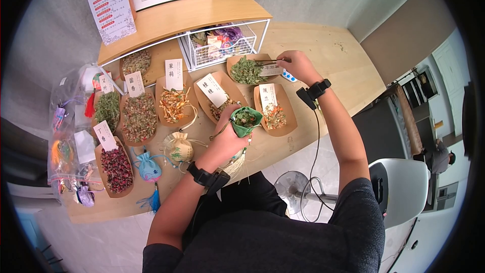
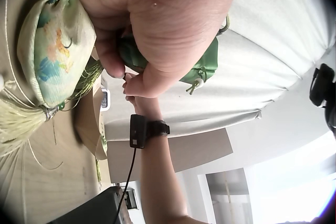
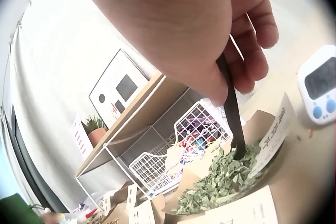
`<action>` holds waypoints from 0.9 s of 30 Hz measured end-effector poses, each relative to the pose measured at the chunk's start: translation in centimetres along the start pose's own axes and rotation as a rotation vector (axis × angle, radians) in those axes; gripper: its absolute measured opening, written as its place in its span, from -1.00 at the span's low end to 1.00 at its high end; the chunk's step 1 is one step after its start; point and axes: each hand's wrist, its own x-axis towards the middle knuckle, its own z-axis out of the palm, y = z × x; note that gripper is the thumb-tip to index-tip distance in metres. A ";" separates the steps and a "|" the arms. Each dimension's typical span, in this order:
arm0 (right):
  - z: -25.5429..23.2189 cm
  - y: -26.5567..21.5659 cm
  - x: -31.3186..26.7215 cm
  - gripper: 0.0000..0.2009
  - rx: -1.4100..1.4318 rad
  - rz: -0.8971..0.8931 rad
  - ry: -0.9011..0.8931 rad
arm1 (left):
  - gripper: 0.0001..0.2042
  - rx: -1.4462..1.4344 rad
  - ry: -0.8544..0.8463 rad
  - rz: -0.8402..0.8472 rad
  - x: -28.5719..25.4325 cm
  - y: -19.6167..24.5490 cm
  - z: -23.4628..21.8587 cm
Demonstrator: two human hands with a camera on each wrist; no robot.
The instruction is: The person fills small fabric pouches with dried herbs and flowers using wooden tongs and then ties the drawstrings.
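My left hand grips a small green pouch, its mouth spread and dried leaves showing inside. In the left wrist view the fingers of the left hand curl round the green cloth. Dark tweezers are pinched in my right hand, their tips among the pale green leaves of a paper tray at the back. From the head view, the right hand is above that tray's right side, beside its label card.
Several paper trays of dried flowers and herbs, one with dark red buds, line the table. A cream pouch and a blue pouch lie near the front. Behind stand a wooden shelf and white wire basket; a timer is at right.
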 end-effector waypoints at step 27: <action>2.7 -9.2 -4.9 -0.86 -0.396 -0.509 0.146 | -0.41 -0.056 0.040 0.016 0.1 0.5 0.1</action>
